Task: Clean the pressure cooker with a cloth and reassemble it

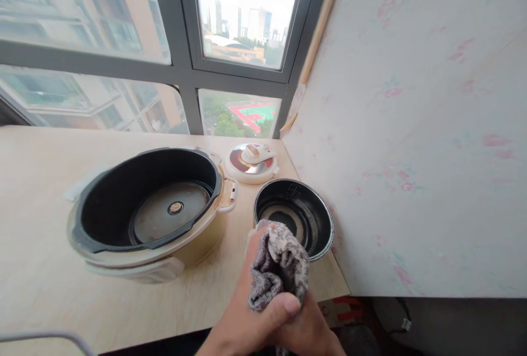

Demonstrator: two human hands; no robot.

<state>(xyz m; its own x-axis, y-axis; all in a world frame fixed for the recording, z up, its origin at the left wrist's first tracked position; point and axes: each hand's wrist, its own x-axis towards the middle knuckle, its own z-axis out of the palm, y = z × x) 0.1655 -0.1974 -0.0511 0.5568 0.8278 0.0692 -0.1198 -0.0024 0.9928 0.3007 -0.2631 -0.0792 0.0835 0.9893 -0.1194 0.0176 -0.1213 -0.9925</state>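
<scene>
Both my hands are together at the bottom centre, wrapped round a grey mottled cloth (278, 268). My left hand (242, 317) has its thumb pressed across the cloth's lower end. My right hand (307, 328) closes round it from the right side. The cloth's upper end lies over the near rim of a black inner pot (313, 218) standing on the wooden counter (37, 246). To the left sits a cream cooker base (193, 246), open, with its metal heating plate (173, 210) showing. A round lid (252, 162) rests behind the pot.
A large window (181, 70) runs along the counter's far edge. A pale wall panel (411, 142) stands at the right, close to the inner pot. The counter's near edge is just ahead of my hands. A thin metal rail (49, 338) shows at the bottom left.
</scene>
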